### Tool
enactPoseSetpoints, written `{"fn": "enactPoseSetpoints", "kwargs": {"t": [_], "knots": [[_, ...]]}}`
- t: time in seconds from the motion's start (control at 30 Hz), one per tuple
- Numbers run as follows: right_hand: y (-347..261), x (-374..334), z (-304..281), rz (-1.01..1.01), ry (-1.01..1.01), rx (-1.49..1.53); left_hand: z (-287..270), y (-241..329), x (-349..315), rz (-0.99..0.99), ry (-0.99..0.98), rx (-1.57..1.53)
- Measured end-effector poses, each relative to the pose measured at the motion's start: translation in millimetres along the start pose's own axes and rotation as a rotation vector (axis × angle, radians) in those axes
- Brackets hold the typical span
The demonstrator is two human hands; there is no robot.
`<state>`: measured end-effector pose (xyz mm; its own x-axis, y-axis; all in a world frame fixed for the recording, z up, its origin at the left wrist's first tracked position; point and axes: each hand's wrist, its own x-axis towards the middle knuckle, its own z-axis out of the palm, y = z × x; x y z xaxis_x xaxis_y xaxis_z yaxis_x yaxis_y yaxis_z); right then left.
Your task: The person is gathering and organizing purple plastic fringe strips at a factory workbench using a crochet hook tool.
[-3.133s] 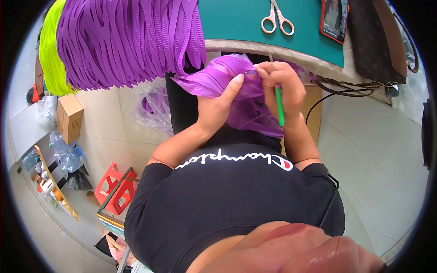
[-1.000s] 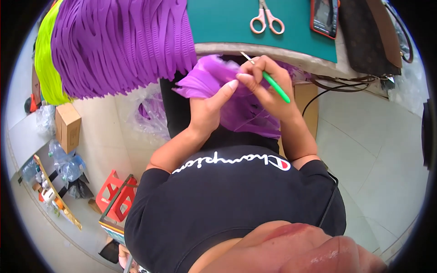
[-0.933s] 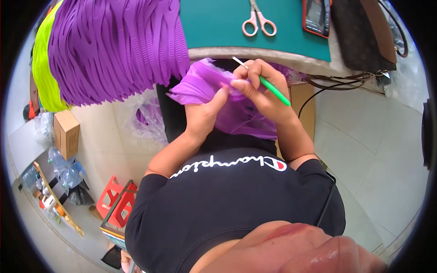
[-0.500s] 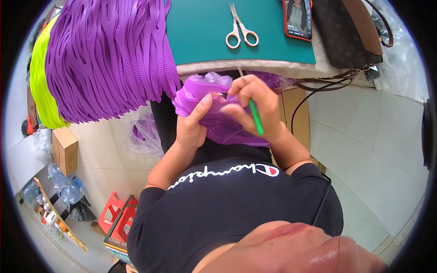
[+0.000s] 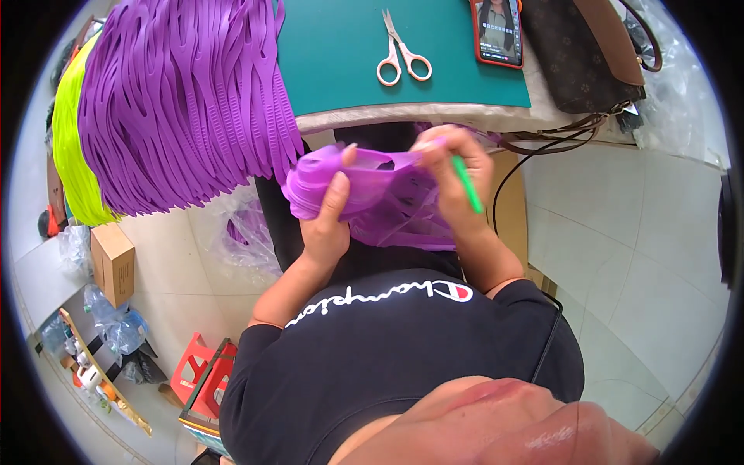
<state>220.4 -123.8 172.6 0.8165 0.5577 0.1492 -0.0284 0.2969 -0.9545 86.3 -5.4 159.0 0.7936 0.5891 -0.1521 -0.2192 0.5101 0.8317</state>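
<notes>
Table edge (image 5: 387, 115): just beyond purple piece (image 5: 310, 182)
Floor (image 5: 589, 225): tiles right of right forearm (image 5: 492, 260)
Purple piece: stretched across, ahead of black shirt (image 5: 403, 349)
Left hand (image 5: 327, 229): closed round it, thumb up
Right hand (image 5: 461, 159): pinches its end, green-handled tool (image 5: 467, 184) in same grip

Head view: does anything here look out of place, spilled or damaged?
Nothing looks spilled or plainly damaged. Untidy, though: the purple straps overhang the table, and a crumpled clear bag apparently lies on the floor. The purple piece in the left hand shows a gap, perhaps normal.
</notes>
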Motion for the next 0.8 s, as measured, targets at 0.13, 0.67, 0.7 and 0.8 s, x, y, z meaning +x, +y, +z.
{"fn": "enactPoseSetpoints", "kwargs": {"t": [0.13,0.67,0.7,0.8], "knots": [[-22,15,-74,-0.234,0.377,0.116,-6,3,5,-0.085,0.075,-0.245],[-93,0,-137,0.320,-0.107,-0.947,-8,22,-5,-0.082,0.095,-0.094],[-83,2,-126,0.210,-0.025,-0.970,-7,23,-5,-0.083,0.114,-0.083],[-60,11,-99,-0.079,-0.012,-0.937,-5,26,-4,-0.193,0.074,-0.167]]}}
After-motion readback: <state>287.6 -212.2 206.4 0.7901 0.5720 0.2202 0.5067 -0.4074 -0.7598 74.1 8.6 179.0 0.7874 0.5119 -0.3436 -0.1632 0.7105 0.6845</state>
